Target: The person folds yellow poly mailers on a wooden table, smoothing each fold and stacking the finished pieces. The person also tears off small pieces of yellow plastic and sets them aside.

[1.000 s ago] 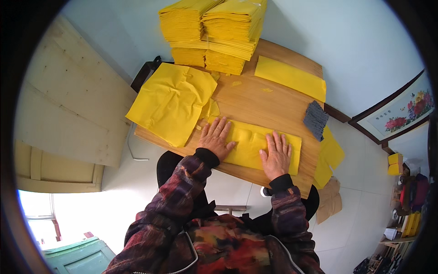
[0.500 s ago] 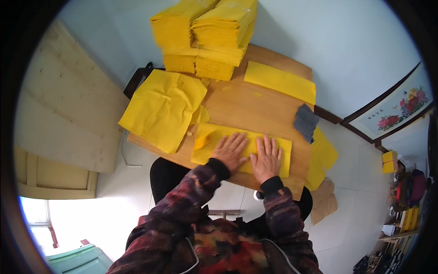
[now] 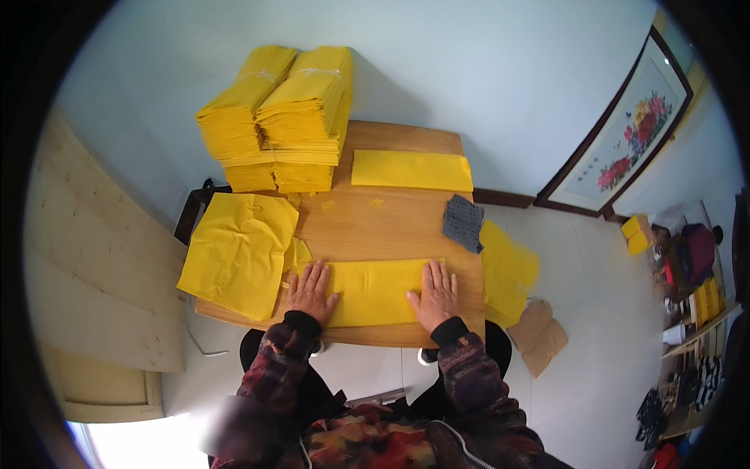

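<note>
A folded yellow paper sheet lies flat as a long strip near the front edge of the wooden table. My left hand rests open on its left end, fingers stretched forward. At the strip's right end lies my right hand, also flat, with the thumb apart from the fingers. Neither hand grips anything. Beside my left hand is a larger creased yellow sheet, with torn yellow scraps at its right edge.
Tied stacks of folded yellow paper stand at the back left. Another folded yellow strip lies at the back right. A dark grey cloth sits by the table's right edge. Yellow paper and brown paper lie beyond that edge.
My hands have spread from the middle of the strip to its two ends. The raised flap at its left end no longer shows. The whole view has shifted.
</note>
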`<state>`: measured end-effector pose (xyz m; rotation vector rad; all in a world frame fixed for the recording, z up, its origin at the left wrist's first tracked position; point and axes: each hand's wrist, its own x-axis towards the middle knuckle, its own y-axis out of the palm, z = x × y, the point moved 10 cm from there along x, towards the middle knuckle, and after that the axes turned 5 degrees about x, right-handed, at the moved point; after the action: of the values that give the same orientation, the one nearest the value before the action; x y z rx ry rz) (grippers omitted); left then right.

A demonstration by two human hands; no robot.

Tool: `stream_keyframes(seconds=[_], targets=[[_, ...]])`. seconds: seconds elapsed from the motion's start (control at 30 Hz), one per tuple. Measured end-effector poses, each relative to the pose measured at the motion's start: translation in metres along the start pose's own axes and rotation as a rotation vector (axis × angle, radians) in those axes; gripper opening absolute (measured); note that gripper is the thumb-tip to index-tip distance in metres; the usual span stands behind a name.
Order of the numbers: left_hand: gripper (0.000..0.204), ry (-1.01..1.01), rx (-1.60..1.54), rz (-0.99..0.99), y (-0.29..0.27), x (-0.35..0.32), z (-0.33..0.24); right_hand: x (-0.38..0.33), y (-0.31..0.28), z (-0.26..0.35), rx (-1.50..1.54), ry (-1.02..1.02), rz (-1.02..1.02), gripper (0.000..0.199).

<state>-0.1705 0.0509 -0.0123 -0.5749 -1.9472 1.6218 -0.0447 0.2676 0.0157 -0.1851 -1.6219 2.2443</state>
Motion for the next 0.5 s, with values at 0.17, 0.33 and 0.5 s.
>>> stream_keyframes(seconds=[0.17, 0.33, 0.5], targets=[[0.068, -0.008, 0.038, 0.045, 0.002, 0.001, 0.0, 0.005, 0.045, 0.109, 0.107, -0.233, 0.108, 0.067], [0.067, -0.008, 0.033, 0.09, -0.001, 0.004, -0.002, 0.007, 0.06, 0.109, 0.142, -0.239, 0.096, 0.069], [0.066, -0.004, 0.036, 0.066, -0.004, 0.002, -0.004, -0.004, 0.023, 0.003, 0.06, -0.024, 0.003, 0.073]])
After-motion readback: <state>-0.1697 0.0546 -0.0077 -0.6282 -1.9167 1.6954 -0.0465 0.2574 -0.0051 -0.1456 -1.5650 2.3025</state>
